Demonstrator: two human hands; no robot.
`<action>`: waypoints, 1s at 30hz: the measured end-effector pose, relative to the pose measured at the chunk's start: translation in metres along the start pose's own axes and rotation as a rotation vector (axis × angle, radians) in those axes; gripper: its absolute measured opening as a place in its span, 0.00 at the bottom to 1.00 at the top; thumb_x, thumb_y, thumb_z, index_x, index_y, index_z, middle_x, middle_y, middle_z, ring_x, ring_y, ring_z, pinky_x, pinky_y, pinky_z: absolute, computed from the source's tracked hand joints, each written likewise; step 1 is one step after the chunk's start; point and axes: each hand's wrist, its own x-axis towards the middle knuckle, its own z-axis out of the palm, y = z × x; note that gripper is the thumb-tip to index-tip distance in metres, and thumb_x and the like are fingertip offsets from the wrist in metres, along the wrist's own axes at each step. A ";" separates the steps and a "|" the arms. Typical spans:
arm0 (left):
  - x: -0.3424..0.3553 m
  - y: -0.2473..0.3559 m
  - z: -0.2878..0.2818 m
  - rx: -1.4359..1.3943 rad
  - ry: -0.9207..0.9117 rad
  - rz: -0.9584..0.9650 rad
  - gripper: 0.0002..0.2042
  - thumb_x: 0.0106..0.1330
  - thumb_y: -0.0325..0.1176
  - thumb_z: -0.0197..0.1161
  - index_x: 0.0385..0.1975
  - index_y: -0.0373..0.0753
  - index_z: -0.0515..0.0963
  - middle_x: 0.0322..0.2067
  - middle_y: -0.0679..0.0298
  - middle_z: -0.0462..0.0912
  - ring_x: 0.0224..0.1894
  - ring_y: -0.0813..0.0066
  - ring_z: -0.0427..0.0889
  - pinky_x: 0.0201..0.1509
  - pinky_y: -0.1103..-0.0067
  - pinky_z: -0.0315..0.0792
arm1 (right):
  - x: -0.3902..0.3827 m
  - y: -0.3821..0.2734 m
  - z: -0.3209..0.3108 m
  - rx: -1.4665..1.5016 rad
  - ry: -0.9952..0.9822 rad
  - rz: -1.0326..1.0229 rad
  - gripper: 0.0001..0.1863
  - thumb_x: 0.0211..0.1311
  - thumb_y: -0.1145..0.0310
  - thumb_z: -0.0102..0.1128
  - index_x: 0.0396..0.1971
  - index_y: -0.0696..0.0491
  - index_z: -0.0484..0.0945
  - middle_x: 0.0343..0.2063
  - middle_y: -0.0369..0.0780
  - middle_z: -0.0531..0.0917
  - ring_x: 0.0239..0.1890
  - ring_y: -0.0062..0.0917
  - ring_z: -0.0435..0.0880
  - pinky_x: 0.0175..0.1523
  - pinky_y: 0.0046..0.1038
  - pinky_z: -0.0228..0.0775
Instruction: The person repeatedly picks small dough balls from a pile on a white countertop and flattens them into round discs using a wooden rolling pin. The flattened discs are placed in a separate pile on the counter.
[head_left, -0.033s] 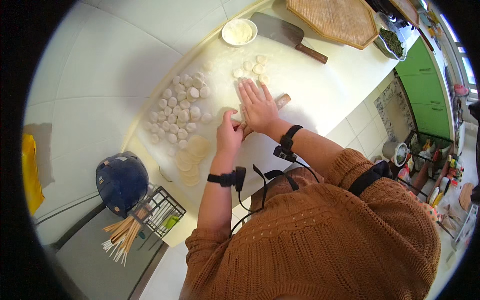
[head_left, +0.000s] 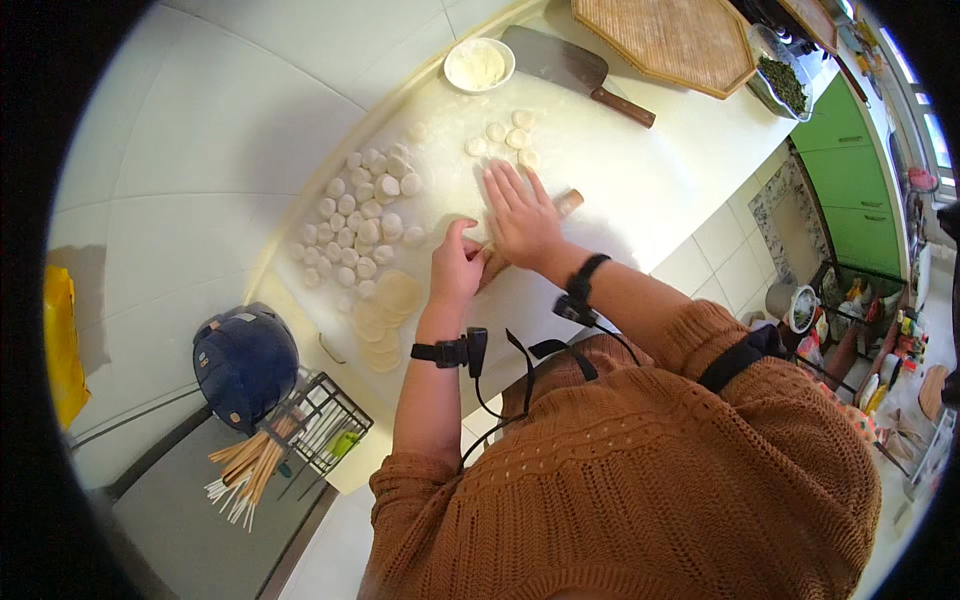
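My right hand point(head_left: 522, 218) lies flat, fingers extended, palm over a wooden rolling pin point(head_left: 569, 203) on the floured worktop point(head_left: 645, 170). My left hand point(head_left: 458, 262) is just left of it, fingers curled beside the pin; what they pinch, apparently pale dough, is mostly hidden. A cluster of small dough pieces point(head_left: 367, 228) sits to the left, above overlapping thin round wrappers point(head_left: 385, 313). Several flattened dough rounds point(head_left: 496, 132) rest beyond my right fingertips.
Along the back are a flour bowl point(head_left: 476, 65), cleaver point(head_left: 560, 65), octagonal wooden tray point(head_left: 660, 40) and container of chopped greens point(head_left: 782, 82). At left stand a dark blue appliance point(head_left: 245, 365) and wire chopstick rack point(head_left: 320, 420). Green cabinets point(head_left: 845, 175) are at right.
My right hand and the rolling pin under it have shifted slightly to the right and toward me. My left hand has moved very slightly left.
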 end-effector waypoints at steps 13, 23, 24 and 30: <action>-0.006 0.004 0.012 0.042 0.221 0.060 0.29 0.66 0.21 0.71 0.66 0.37 0.68 0.39 0.54 0.89 0.40 0.56 0.91 0.48 0.65 0.84 | 0.034 -0.002 0.013 0.002 0.150 -0.017 0.36 0.79 0.58 0.49 0.81 0.60 0.62 0.81 0.48 0.65 0.85 0.41 0.58 0.88 0.50 0.41; -0.016 -0.012 0.014 -0.165 0.235 -0.065 0.24 0.70 0.23 0.69 0.65 0.39 0.72 0.40 0.51 0.92 0.41 0.58 0.92 0.50 0.67 0.84 | -0.039 0.011 -0.010 -0.025 -0.295 0.024 0.45 0.70 0.58 0.55 0.83 0.62 0.56 0.84 0.49 0.60 0.87 0.39 0.54 0.89 0.50 0.35; -0.016 -0.007 0.013 -0.067 0.211 -0.052 0.23 0.71 0.24 0.68 0.64 0.39 0.73 0.39 0.51 0.92 0.41 0.58 0.92 0.49 0.66 0.84 | -0.015 0.008 -0.001 -0.123 -0.107 -0.035 0.43 0.70 0.61 0.53 0.82 0.62 0.58 0.83 0.50 0.62 0.86 0.40 0.56 0.89 0.51 0.35; 0.015 0.009 -0.003 0.143 0.035 0.114 0.20 0.71 0.24 0.68 0.62 0.39 0.76 0.38 0.53 0.91 0.40 0.61 0.92 0.45 0.64 0.81 | 0.025 -0.003 0.002 0.019 0.062 -0.005 0.38 0.75 0.62 0.50 0.80 0.63 0.62 0.81 0.50 0.66 0.85 0.38 0.59 0.88 0.51 0.39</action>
